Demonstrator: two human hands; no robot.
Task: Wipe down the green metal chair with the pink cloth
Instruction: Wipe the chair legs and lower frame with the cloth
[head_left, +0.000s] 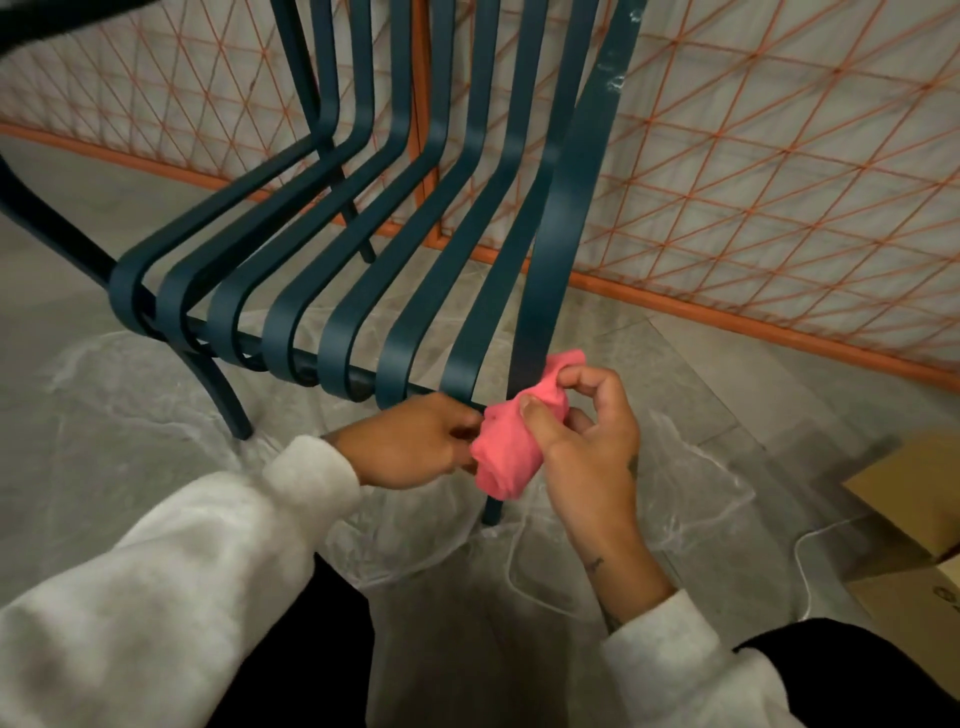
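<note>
The dark green metal chair fills the upper middle of the view, its seat and back made of several curved flat slats. The pink cloth is bunched up at the front right corner of the seat, against the rightmost slat. My right hand grips the cloth from the right, thumb and fingers pinching its upper part. From the left, my left hand holds the cloth's other side with its fingertips, just below the front edge of the seat. The rightmost back slat shows pale smudges near its top.
An orange wire-mesh panel stands behind and to the right of the chair. Clear plastic sheeting and a white cord lie on the grey floor under the chair. A cardboard box sits at the right edge.
</note>
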